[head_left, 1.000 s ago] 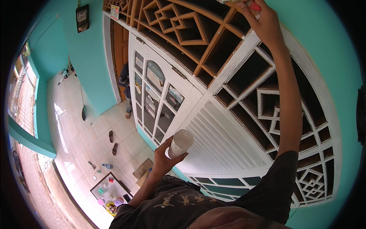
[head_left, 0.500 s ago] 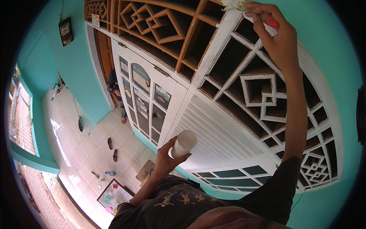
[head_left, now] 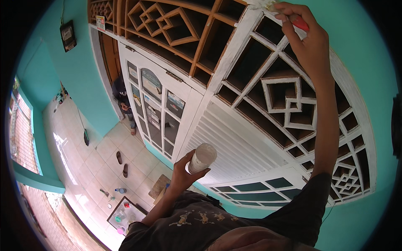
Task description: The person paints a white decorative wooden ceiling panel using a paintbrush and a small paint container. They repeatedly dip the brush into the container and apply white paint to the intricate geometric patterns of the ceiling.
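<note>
My right hand [head_left: 307, 37] is raised high at the upper right, closed round the red handle of a paintbrush [head_left: 300, 22]. The brush's bristles press against the top corner of the white-painted lattice frame [head_left: 247, 33], near the turquoise wall; the tip is partly hidden by my fingers. Held in front of my chest, my left hand [head_left: 183, 173] grips a cup of white paint [head_left: 204, 155], its mouth tilted toward me. White paint coats the lattice on the right, while the lattice above the door [head_left: 163, 25] is bare brown wood.
A white door with glass panes [head_left: 153, 98] stands at centre left, and a person [head_left: 121, 98] is partly visible in the doorway. Below, on the tiled floor, are sandals [head_left: 119, 157], a wooden stool [head_left: 159, 187] and a small table [head_left: 113, 217] with several containers. An electricity meter [head_left: 68, 36] hangs on the wall.
The view has shifted slightly, so the door and floor sit a little further left. My right hand with the paintbrush has moved very slightly right and down; the left hand holds still.
</note>
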A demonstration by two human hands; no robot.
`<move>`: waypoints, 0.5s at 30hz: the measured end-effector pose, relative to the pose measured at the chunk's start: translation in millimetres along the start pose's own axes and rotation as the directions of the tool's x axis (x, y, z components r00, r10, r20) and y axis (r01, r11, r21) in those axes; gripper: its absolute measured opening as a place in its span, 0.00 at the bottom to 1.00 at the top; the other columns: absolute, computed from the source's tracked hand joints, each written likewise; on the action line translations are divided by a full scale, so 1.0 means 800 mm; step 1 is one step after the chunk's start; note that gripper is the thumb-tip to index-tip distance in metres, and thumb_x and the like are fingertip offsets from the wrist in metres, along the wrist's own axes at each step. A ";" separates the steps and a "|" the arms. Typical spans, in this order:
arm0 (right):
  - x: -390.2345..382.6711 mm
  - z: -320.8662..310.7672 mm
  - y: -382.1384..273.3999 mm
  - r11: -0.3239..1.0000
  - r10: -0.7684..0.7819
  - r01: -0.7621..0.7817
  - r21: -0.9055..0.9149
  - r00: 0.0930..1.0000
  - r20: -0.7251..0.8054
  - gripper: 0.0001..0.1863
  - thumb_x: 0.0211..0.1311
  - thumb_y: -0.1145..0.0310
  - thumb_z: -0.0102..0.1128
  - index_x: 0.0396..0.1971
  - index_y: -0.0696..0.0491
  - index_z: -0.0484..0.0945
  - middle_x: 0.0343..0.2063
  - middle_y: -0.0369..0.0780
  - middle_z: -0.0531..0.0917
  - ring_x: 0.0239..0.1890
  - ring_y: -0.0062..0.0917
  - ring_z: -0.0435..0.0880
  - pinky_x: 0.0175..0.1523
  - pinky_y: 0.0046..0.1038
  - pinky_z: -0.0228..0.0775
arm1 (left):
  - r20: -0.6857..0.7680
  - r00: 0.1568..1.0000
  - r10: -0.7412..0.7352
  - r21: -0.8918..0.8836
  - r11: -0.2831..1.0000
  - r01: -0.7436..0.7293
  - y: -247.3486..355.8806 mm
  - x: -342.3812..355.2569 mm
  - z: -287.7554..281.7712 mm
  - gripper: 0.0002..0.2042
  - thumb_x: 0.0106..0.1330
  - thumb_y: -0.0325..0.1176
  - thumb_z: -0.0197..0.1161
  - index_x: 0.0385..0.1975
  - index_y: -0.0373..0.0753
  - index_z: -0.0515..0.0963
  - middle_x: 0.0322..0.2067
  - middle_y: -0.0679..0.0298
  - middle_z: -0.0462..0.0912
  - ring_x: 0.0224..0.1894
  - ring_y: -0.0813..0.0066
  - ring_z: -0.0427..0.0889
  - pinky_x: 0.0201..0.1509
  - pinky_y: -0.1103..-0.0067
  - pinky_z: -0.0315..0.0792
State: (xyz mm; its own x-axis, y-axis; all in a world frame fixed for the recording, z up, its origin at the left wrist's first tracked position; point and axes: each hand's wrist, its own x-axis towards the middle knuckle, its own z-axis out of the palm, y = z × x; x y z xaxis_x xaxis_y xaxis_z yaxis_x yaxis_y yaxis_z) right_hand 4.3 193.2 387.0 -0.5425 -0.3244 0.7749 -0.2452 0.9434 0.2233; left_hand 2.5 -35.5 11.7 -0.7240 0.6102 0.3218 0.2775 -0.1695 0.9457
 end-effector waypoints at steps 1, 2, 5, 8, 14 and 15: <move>-0.001 -0.002 0.000 1.000 -0.012 0.012 -0.004 1.000 -0.009 0.06 0.64 0.82 0.54 0.39 0.59 0.72 0.41 0.43 0.83 0.40 0.22 0.81 0.50 0.25 0.73 | -0.002 1.000 0.000 0.001 1.000 0.000 0.001 0.000 -0.001 0.34 0.49 0.33 0.79 0.57 0.29 0.72 0.48 0.50 0.82 0.51 0.64 0.82 0.57 0.70 0.73; 0.000 0.000 0.006 0.993 -0.066 0.071 0.096 0.996 -0.053 0.06 0.63 0.82 0.54 0.39 0.59 0.72 0.41 0.43 0.83 0.41 0.22 0.81 0.51 0.25 0.73 | 0.004 1.000 0.002 -0.003 1.000 -0.002 0.001 0.001 -0.002 0.35 0.49 0.34 0.79 0.57 0.29 0.72 0.47 0.50 0.82 0.51 0.64 0.82 0.57 0.70 0.73; 0.012 0.017 0.021 0.941 -0.133 0.171 0.291 0.980 -0.147 0.06 0.63 0.83 0.54 0.38 0.58 0.72 0.42 0.42 0.83 0.42 0.22 0.81 0.52 0.24 0.73 | 0.011 1.000 0.005 0.004 1.000 -0.005 0.003 0.004 -0.004 0.35 0.49 0.34 0.79 0.57 0.29 0.72 0.47 0.50 0.82 0.51 0.63 0.82 0.56 0.70 0.74; 0.037 0.042 0.011 0.949 -0.135 0.160 0.272 0.985 -0.108 0.06 0.63 0.82 0.55 0.38 0.58 0.72 0.40 0.41 0.83 0.43 0.22 0.82 0.52 0.25 0.73 | 0.003 1.000 -0.005 0.009 1.000 0.005 0.002 0.004 -0.006 0.35 0.49 0.34 0.79 0.57 0.29 0.72 0.47 0.50 0.83 0.51 0.63 0.83 0.56 0.69 0.74; 0.089 0.088 0.026 0.954 -0.245 0.251 0.166 0.968 -0.053 0.04 0.67 0.77 0.55 0.39 0.59 0.73 0.36 0.42 0.82 0.43 0.25 0.83 0.51 0.25 0.73 | -0.018 1.000 0.011 0.017 1.000 -0.011 -0.001 0.004 -0.010 0.35 0.49 0.34 0.79 0.57 0.29 0.72 0.47 0.49 0.82 0.51 0.62 0.83 0.57 0.69 0.74; 0.093 0.096 0.032 0.959 -0.227 0.232 0.165 0.973 -0.047 0.04 0.67 0.77 0.55 0.39 0.59 0.73 0.36 0.42 0.82 0.42 0.25 0.83 0.51 0.25 0.73 | -0.026 1.000 0.017 0.014 1.000 -0.017 -0.001 0.003 -0.011 0.35 0.49 0.34 0.79 0.57 0.29 0.72 0.47 0.49 0.82 0.51 0.62 0.83 0.57 0.69 0.74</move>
State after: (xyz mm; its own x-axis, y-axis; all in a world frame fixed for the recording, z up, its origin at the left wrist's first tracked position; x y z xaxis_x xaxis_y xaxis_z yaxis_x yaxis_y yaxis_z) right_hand -104.0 187.7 405.1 -0.4344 -0.5269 0.7305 -0.4933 0.8178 0.2965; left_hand -5.3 -40.5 12.1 -0.7356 0.5865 0.3389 0.2984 -0.1686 0.9394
